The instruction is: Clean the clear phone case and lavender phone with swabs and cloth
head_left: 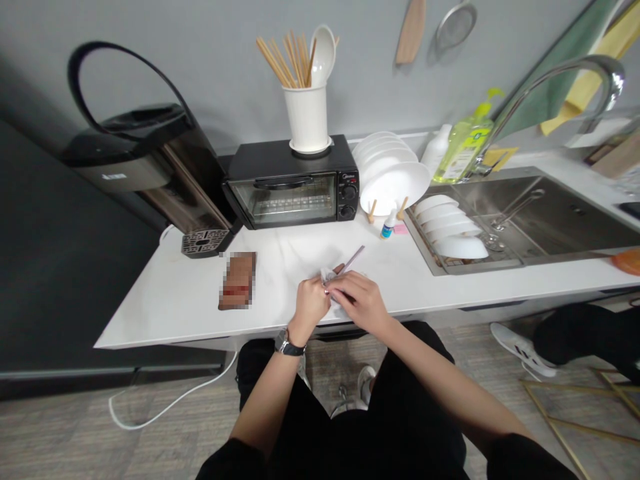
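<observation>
My left hand (311, 301), with a black-strapped watch (289, 343) on its wrist, is closed near the counter's front edge. My right hand (359, 297) meets it with the fingers bent in a pinch. Between them shows a crumpled white tissue or cloth (327, 274). A thin, straight purplish-grey strip (353, 259) sticks out past the right fingers toward the back; its other end is hidden by the hands. Beyond them stands a small white-and-blue bottle (387, 227), beside a pink slip (401, 229).
A brown pixelated object (239, 280) lies on the white counter (165, 303). Behind are a drinks machine (165, 173), a toaster oven (295, 190) topped by a utensil cup (307, 117), and racked plates (395, 187). Bowls (457, 233) stand in the sink (550, 220). Another person's shoe (523, 348) shows right.
</observation>
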`<state>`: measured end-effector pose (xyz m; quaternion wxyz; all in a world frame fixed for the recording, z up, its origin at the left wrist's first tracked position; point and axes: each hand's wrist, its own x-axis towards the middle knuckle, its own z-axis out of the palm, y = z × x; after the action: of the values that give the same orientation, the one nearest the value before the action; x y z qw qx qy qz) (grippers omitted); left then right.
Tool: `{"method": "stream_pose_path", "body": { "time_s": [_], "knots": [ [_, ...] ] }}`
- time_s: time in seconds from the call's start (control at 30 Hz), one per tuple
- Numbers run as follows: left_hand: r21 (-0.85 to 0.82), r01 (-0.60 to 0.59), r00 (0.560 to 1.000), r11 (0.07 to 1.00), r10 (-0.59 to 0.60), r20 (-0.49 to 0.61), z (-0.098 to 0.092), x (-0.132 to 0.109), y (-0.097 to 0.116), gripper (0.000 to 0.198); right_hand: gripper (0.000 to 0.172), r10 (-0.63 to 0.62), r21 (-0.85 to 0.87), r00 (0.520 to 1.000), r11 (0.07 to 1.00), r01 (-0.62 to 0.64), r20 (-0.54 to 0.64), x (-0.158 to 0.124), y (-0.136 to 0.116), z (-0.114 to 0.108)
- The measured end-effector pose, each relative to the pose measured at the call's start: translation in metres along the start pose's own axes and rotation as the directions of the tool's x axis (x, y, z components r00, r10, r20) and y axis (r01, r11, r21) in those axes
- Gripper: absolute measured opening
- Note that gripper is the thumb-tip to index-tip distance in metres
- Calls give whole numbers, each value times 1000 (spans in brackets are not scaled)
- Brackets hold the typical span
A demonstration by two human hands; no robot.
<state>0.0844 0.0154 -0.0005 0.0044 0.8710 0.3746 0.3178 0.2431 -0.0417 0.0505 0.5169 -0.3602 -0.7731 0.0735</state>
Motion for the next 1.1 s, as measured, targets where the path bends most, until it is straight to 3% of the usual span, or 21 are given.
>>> {"method": "stream_pose_path", "body": {
  "time_s": [0.17, 0.3, 0.57, 0.67, 0.77, 0.93, 1.1],
  "knots": [
    [-120, 38, 998, 992, -44, -47, -6, -2, 4, 25, 14, 6, -3, 1000, 1000, -6, -7, 4, 13, -9],
    [-251, 37, 997, 967, -54, -61, -15, -5, 7, 29, 14, 121, -56, 989, 991, -125, -83, 10, 33, -23],
    [-261, 32, 997, 965, -50, -64, -16, -10, 5, 37, 15, 286, -100, 930, 944, -315, -230, 14, 67, -37],
    [-250, 37, 996, 968, -55, -67, -16, -7, 7, 37, 16, 260, -117, 940, 950, -290, -222, 12, 59, -32],
    [-206, 51, 996, 977, -65, -61, -15, -3, 7, 29, 15, 217, -93, 966, 968, -231, -141, 9, 37, -20],
    [14, 30, 999, 999, -30, -20, -5, -2, 0, 27, 14, 83, -2, 997, 997, -83, -5, 0, 1, 3],
    [37, 20, 1000, 999, -20, 0, -3, -4, -1, 27, 15, 37, 2, 999, 999, -37, 7, -4, 1, 4]
  ]
}}
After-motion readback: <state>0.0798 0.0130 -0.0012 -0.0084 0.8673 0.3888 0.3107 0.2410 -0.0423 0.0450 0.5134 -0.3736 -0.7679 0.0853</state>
